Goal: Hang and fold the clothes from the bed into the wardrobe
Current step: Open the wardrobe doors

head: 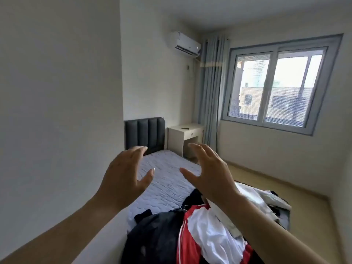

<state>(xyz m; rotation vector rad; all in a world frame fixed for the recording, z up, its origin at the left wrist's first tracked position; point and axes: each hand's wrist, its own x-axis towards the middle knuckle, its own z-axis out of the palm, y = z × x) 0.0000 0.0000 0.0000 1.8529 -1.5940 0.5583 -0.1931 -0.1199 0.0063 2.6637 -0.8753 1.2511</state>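
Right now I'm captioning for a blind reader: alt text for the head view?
Two empty, open hands, left hand and right hand, are raised above a bed with a clothes pile at its near end. Beyond are a nightstand and window.

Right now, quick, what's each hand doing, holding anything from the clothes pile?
Left hand: open, fingers spread, holding nothing, raised above the bed.
Right hand: open, fingers spread, empty, above the clothes pile.

window [276,86], curtain [211,88], air conditioner [185,44], nightstand [183,135]

Head view, down toward bed [163,180]
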